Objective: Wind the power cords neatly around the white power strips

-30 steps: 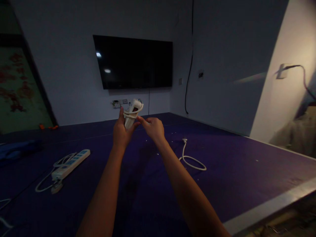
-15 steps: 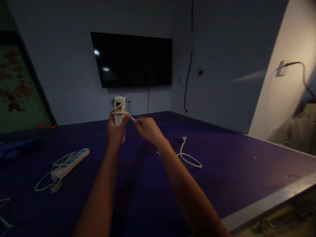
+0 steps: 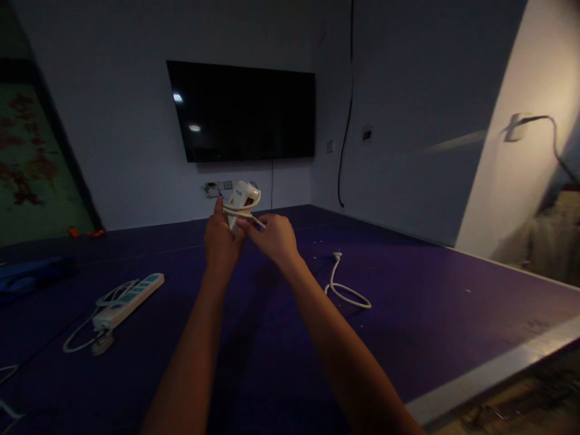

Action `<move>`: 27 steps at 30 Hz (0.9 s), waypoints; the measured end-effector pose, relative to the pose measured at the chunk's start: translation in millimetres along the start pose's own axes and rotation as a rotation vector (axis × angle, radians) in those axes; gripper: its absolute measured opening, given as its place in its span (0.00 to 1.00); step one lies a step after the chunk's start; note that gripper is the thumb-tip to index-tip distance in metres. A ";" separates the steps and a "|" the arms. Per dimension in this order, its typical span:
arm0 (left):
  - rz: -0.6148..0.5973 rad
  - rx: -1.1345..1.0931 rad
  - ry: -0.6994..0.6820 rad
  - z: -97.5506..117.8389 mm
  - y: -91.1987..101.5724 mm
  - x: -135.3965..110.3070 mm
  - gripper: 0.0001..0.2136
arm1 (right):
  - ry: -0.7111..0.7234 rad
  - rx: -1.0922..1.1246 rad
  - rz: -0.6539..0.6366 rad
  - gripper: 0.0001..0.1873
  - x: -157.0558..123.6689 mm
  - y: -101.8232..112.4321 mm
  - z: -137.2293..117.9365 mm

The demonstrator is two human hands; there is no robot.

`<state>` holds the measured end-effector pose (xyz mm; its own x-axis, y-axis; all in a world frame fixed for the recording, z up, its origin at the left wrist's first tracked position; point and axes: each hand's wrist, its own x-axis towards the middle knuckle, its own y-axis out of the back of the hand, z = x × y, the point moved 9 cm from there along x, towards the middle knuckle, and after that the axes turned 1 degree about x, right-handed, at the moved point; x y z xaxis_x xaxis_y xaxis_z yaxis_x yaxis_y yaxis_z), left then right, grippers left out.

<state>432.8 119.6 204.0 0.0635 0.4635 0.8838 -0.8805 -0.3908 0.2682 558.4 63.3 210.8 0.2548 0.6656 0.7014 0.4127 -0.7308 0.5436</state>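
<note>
My left hand (image 3: 221, 248) is closed around a white power strip (image 3: 241, 199), held upright and tilted right, in front of me above the purple floor mat. White cord is looped round the strip's upper part. My right hand (image 3: 272, 238) is closed in a pinch on that white cord (image 3: 252, 216) right beside the strip. The rest of the cord trails down behind my right forearm to the mat, ending in a loose loop and plug (image 3: 344, 289).
A second white power strip with blue sockets (image 3: 129, 300) and its cord lies on the mat at the left. A dark wall-mounted screen (image 3: 242, 112) hangs ahead. A pale strip (image 3: 489, 371) edges the mat at the lower right. A blue object (image 3: 27, 272) lies at the far left.
The strip stood upright and further left half a second ago and now tilts right again. My right hand has moved in close to it with the cord. The loose loop has shifted slightly.
</note>
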 end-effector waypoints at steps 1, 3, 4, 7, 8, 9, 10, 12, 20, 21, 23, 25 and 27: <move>-0.005 0.046 0.014 1.5 0.1 0.0 0.36 | -0.010 -0.012 0.003 0.31 -0.1 1.6 0.4; -0.013 0.126 0.051 4.4 0.2 -0.8 0.34 | -0.023 -0.034 -0.002 0.30 -0.5 3.3 0.4; -0.014 0.153 0.066 6.4 0.3 -1.7 0.34 | -0.026 -0.043 -0.009 0.29 -1.0 3.2 0.1; -0.006 0.226 0.105 13.3 0.6 -6.1 0.36 | -0.040 -0.068 -0.012 0.28 -2.9 1.8 -0.2; -0.003 0.253 0.119 15.2 0.6 -8.0 0.36 | -0.044 -0.071 -0.004 0.29 -3.5 1.4 -0.2; -0.001 0.281 0.133 16.7 0.4 -9.9 0.36 | -0.048 -0.068 0.007 0.30 -4.1 1.2 -0.1; 0.003 0.310 0.142 18.0 0.2 -11.7 0.35 | -0.052 -0.056 0.021 0.31 -4.6 1.4 0.1; 0.023 0.358 0.138 20.6 0.1 -14.7 0.33 | -0.065 -0.023 0.055 0.33 -5.4 2.6 1.0; 0.022 0.292 0.027 21.5 -9.1 -14.4 0.38 | -0.104 0.062 0.134 0.31 -3.2 10.5 8.5; -0.002 0.239 0.007 21.4 -10.6 -12.4 0.39 | -0.111 0.071 0.148 0.31 -2.3 12.0 11.5; -0.070 0.077 -0.042 21.2 -12.7 -7.0 0.40 | -0.112 0.113 0.176 0.31 -0.2 15.0 17.9; -0.156 -0.119 -0.031 15.7 -13.2 -0.7 0.42 | -0.094 0.188 0.187 0.32 2.7 16.8 23.7; -0.209 -0.307 0.077 2.4 -10.8 5.0 0.42 | -0.070 0.269 0.187 0.32 5.6 17.9 27.8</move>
<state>443.7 124.2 206.4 0.2312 0.5711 0.7876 -0.9528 -0.0306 0.3019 591.5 58.1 211.6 0.4034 0.5391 0.7393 0.5670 -0.7815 0.2605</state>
